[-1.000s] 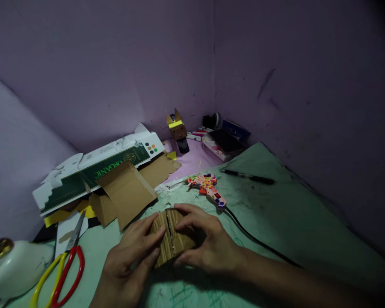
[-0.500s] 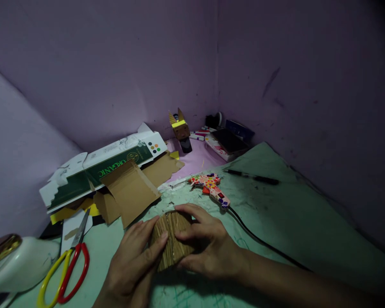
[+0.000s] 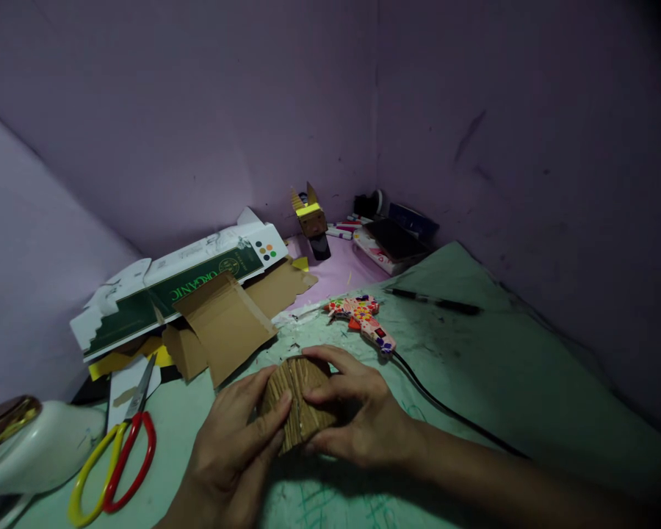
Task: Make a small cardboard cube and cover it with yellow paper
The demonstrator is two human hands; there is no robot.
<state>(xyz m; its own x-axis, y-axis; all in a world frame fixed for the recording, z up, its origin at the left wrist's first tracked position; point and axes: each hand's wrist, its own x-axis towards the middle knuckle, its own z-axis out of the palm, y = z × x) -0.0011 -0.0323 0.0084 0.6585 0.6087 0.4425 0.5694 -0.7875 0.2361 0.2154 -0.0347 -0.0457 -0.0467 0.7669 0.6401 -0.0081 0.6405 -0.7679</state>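
Between my two hands is a brown corrugated cardboard piece (image 3: 297, 415) with ridged strips and a seam down its middle. My left hand (image 3: 236, 433) grips its left side, thumb pressed on the face near the seam. From the right, my right hand (image 3: 363, 411) holds it with the fingers along its upper and lower edges and the thumb on the face. Beyond my right hand lies a flower-patterned glue gun (image 3: 363, 317), its black cord trailing right. The underside of the piece is hidden.
Scissors (image 3: 115, 463) with yellow and red handles lie left, beside a white and gold object (image 3: 38, 452). Behind are cardboard sheets (image 3: 225, 323), a green and white box (image 3: 170, 294), a small cardboard figure (image 3: 313, 224), a pen (image 3: 435, 301) and a dark phone-like slab (image 3: 396, 240).
Both hands have tilted the cardboard piece slightly, and its lower edge sits a little higher in view. My grip stays the same, and the view has shifted slightly.
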